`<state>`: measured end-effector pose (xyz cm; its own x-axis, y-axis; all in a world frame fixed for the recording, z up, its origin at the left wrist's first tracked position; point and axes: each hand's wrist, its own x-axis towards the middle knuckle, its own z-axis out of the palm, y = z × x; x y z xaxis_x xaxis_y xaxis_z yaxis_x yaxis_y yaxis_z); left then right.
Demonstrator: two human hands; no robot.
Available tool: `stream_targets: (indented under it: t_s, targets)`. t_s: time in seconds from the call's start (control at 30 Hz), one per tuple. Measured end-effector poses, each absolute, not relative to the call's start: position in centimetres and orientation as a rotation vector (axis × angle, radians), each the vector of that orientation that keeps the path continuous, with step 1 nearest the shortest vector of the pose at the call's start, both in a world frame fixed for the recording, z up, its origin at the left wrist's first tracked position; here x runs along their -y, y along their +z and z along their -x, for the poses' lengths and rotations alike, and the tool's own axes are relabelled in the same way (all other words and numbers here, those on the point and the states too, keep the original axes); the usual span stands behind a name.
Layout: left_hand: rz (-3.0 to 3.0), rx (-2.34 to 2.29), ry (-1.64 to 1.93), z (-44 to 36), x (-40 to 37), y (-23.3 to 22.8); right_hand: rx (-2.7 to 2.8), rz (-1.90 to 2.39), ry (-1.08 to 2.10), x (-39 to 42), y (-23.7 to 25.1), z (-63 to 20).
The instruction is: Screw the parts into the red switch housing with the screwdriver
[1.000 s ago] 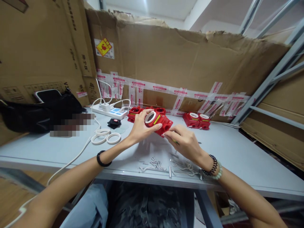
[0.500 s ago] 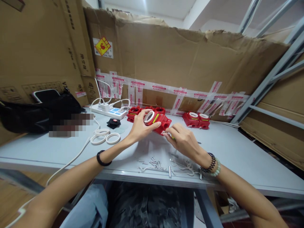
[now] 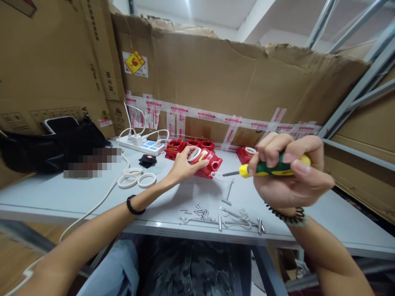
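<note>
Left hand: the left hand [image 3: 182, 166] lay just left of the frame's centre, fingers curled over a red housing [image 3: 206, 161] and pressing it to the table [image 3: 77, 193]; the thumb sat along its near edge.
Red housing: it rested on the tabletop at mid-frame, tilted, with a white ring [image 3: 195, 154] seated in its top opening and a yellow label strip beside the ring.
Right hand: the right hand [image 3: 290, 176] was raised at right of centre, closer to the camera than the left, fist wrapped tight around a screwdriver [image 3: 271, 169].
Screwdriver: green and yellow handle, held about level; its metal shaft [image 3: 230, 174] pointed left toward the housing, the tip near it but apart.
Wrists: a dark band [image 3: 133, 206] on the left, a coiled black tie [image 3: 288, 214] on the right.
Loose hardware: small screws and pins [image 3: 200, 213] lay scattered on the table at lower centre, with one longer pin [image 3: 228, 192] above them, under the shaft.
Other red parts: more red housings [image 3: 185, 146] stood behind the held one; another [image 3: 247, 154] showed partly behind the right hand.
Spare rings: white rings [image 3: 137, 179] lay left of the left hand.
Left side: a white power strip [image 3: 142, 144] with cables sat at the table's back, a small black part [image 3: 147, 160] near it, and a black bag [image 3: 46, 146] at far left.
Backdrop: taped cardboard [image 3: 231, 82] filled the upper frame.
</note>
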<state>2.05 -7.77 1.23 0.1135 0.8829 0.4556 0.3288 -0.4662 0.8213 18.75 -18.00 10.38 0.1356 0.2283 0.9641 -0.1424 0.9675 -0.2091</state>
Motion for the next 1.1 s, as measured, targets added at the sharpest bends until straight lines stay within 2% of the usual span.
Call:
stream_targets:
  t_s: [0.37, 1.1]
  targets:
    - [-1.861, -1.143, 1.323, -2.0, 7.4, 1.0, 1.481, 0.171, 0.230, 16.1, 9.7, -16.7]
    - [-1.859, -1.135, 1.305, -2.0, 7.5, 1.0, 1.496, 0.054, 0.299, 16.4, 9.4, -16.6]
